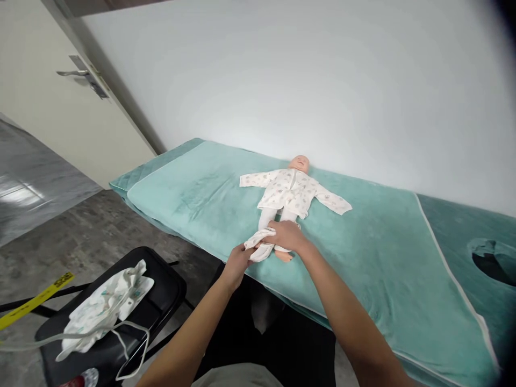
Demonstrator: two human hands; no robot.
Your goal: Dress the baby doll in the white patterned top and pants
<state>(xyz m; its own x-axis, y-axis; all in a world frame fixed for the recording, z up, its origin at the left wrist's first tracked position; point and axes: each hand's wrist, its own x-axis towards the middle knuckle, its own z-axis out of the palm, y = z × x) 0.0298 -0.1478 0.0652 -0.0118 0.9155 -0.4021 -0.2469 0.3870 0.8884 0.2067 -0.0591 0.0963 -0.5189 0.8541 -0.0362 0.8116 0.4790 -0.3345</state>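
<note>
A baby doll [300, 163] lies on its back on the bed, wearing a white printed long-sleeved top [291, 191] with its sleeves spread wide. White covering shows on its upper legs, and one bare foot [284, 256] pokes out toward me. Bunched at the lower legs is a white printed garment, which looks like baby trousers [262, 251]. My left hand [237, 264] pinches its outer edge at the near side of the bed. Across the doll's legs, my right hand [287, 236] is closed on the same cloth. Its fingers partly hide the other leg.
The bed's green cover [371, 252] extends to both sides, with a face hole [494, 263] at the right end. White wall stands behind. At lower left, a black folding chair [161, 285] carries printed cloths [107, 306] and a pale cable [141, 328]. A door [48, 107] is beyond.
</note>
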